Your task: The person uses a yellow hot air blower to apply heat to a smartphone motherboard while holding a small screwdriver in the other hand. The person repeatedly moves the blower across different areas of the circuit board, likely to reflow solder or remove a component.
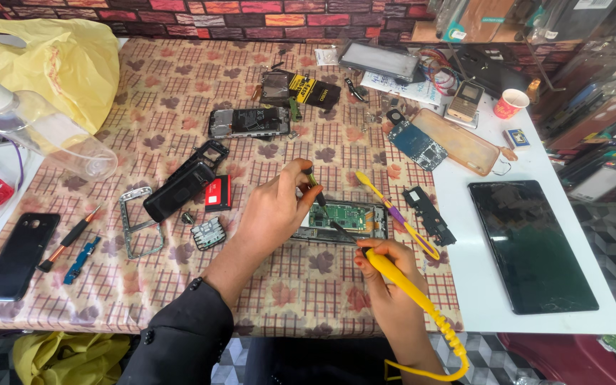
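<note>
Dark tablet screen at right

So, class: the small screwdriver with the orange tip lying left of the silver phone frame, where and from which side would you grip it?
Grip the screwdriver at its black handle mid-length, coming from above. It lies flat and diagonal on the tablecloth, and the handle is its thickest part; the blue strip alongside crowds its lower side.

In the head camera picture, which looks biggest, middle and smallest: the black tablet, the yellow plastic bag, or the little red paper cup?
Largest to smallest as they look:
1. Yellow plastic bag and black tablet: they cover about the same area, too close to rank.
2. Red paper cup: clearly the smallest, though it sits farther from the camera.
</note>
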